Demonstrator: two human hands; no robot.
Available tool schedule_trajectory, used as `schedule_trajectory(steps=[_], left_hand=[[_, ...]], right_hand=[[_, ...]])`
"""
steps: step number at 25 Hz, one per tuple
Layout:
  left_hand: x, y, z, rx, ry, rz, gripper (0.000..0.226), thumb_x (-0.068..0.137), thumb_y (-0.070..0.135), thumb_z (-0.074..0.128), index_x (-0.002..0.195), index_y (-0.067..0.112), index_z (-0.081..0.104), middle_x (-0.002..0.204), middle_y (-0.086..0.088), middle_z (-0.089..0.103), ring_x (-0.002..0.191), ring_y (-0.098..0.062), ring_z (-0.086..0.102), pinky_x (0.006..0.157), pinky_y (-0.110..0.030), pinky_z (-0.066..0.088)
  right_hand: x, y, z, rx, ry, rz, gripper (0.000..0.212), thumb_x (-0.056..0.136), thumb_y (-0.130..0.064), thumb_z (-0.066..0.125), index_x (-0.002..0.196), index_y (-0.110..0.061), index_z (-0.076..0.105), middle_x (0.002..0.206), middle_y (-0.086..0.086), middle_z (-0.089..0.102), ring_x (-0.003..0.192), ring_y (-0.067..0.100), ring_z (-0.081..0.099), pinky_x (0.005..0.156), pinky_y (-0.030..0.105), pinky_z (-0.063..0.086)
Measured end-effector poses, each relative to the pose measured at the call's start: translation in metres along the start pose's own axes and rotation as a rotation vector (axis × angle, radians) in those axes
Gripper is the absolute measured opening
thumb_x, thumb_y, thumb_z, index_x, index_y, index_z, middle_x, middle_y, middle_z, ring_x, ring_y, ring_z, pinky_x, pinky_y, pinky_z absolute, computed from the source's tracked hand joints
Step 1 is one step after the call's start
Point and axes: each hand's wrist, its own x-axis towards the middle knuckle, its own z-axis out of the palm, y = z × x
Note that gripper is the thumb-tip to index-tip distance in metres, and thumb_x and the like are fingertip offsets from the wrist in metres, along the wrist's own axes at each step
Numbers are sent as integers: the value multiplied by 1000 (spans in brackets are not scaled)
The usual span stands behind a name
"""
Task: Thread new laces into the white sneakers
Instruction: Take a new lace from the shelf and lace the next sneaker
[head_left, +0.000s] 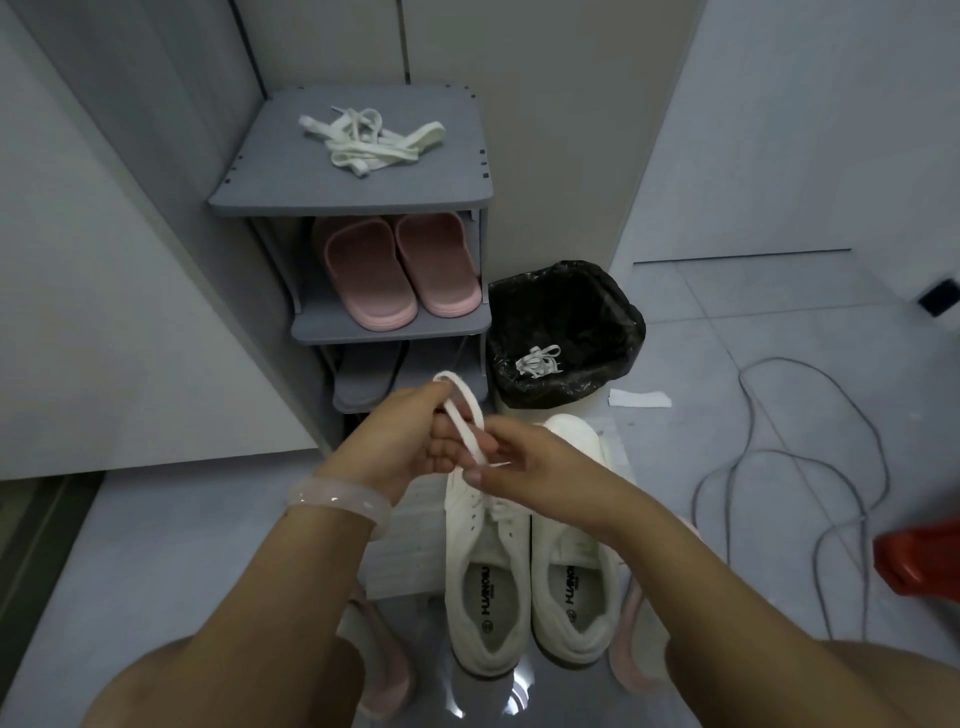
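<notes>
Two white sneakers stand side by side on the floor, the left sneaker (485, 566) and the right sneaker (571, 571), toes pointing away from me. Above the left sneaker's toe, my left hand (410, 441) grips a looped white lace (467, 415). My right hand (524, 462) pinches the same lace near its tip, just over the front eyelets. The lace runs down to the left sneaker. A loose pile of white laces (371, 140) lies on top of the grey shoe rack (358, 200).
Pink slippers (395, 265) sit on the rack's middle shelf, grey slippers (369, 374) below. A black-lined bin (563, 332) holding a used lace stands right of the rack. Grey cables (779, 467) trail on the floor at right, beside a red object (919, 561).
</notes>
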Motion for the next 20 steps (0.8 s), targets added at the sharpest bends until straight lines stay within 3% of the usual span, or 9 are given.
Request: schedule_trajectory(steps=[2, 5, 8, 11, 15, 20], left_hand=[[3, -2, -4, 50, 49, 74, 21, 97, 19, 40, 95, 6, 56, 61, -4, 68, 42, -12, 50, 52, -24, 37], [8, -8, -10, 242, 84, 143, 21, 94, 25, 51, 112, 15, 53, 94, 1, 65, 66, -12, 57, 59, -22, 45], [11, -20, -4, 488, -94, 149, 21, 91, 24, 56, 110, 18, 61, 105, 5, 63, 80, -4, 59, 66, -12, 46], [16, -33, 11, 547, -222, 223, 18, 85, 12, 63, 103, 15, 67, 99, 2, 66, 84, -3, 60, 71, -8, 47], [24, -46, 17, 642, -191, 276, 7, 84, 14, 65, 87, 10, 70, 76, 6, 62, 71, -6, 56, 73, -22, 46], [27, -52, 14, 859, -243, 241, 15, 85, 21, 64, 74, 13, 68, 60, 7, 52, 57, -4, 46, 56, -12, 37]], right_hand=[[2, 0, 2, 134, 84, 46, 11, 93, -18, 55, 100, -12, 62, 81, -5, 67, 83, 6, 63, 84, 25, 48], [4, 2, -7, 378, 254, 135, 14, 95, -18, 51, 96, -16, 64, 79, -4, 68, 83, 8, 64, 83, 27, 51], [3, 1, -16, 603, 331, 173, 16, 95, -18, 50, 100, -17, 66, 84, -5, 68, 85, 5, 65, 72, 17, 52], [1, 0, -17, 610, 343, 181, 16, 94, -17, 51, 96, -15, 67, 82, -2, 67, 77, 5, 65, 67, 18, 53], [3, 2, -17, 588, 362, 182, 16, 94, -18, 52, 93, -17, 68, 80, -4, 67, 79, 5, 63, 75, 23, 52], [4, 2, -17, 641, 385, 192, 15, 94, -16, 53, 93, -18, 67, 79, -6, 69, 80, 5, 64, 77, 22, 53]])
